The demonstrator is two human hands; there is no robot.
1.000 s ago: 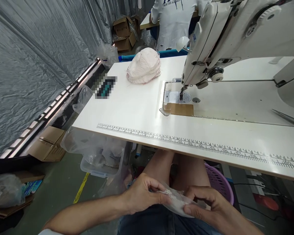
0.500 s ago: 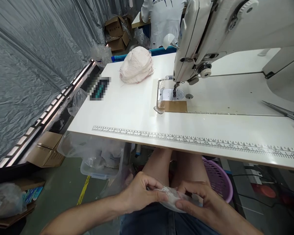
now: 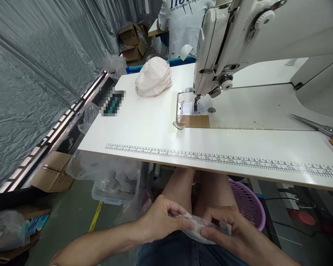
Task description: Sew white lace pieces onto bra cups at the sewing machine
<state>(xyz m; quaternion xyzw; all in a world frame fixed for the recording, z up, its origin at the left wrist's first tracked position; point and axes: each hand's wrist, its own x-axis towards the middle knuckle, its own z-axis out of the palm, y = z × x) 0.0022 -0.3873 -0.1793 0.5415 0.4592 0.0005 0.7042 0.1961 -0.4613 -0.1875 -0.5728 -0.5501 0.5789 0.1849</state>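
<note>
Above my lap, a small piece of thin whitish fabric (image 3: 197, 229) with a frayed edge is stretched between my two hands. My left hand (image 3: 166, 218) pinches its left end between thumb and fingers. At the other end, my right hand (image 3: 224, 225) grips it with thumb and forefinger. Part of the fabric is hidden behind the fingers. Beyond the table's front edge, a sewing machine (image 3: 213, 48) stands with its needle and presser foot over the metal plate. A stack of cream fabric pieces (image 3: 153, 77) with frayed edges lies at the table's far left.
The white table (image 3: 133, 122) has a printed ruler along its front edge. Scissors (image 3: 319, 125) lie at the right. Below are a purple basket (image 3: 259, 205) and a clear plastic bin (image 3: 111, 197). A cardboard box (image 3: 54, 171) sits left. Another person (image 3: 183, 27) is beyond the table.
My head view has shifted slightly, so the machine appears a little further left. Both hands keep their hold on the fabric and have barely moved.
</note>
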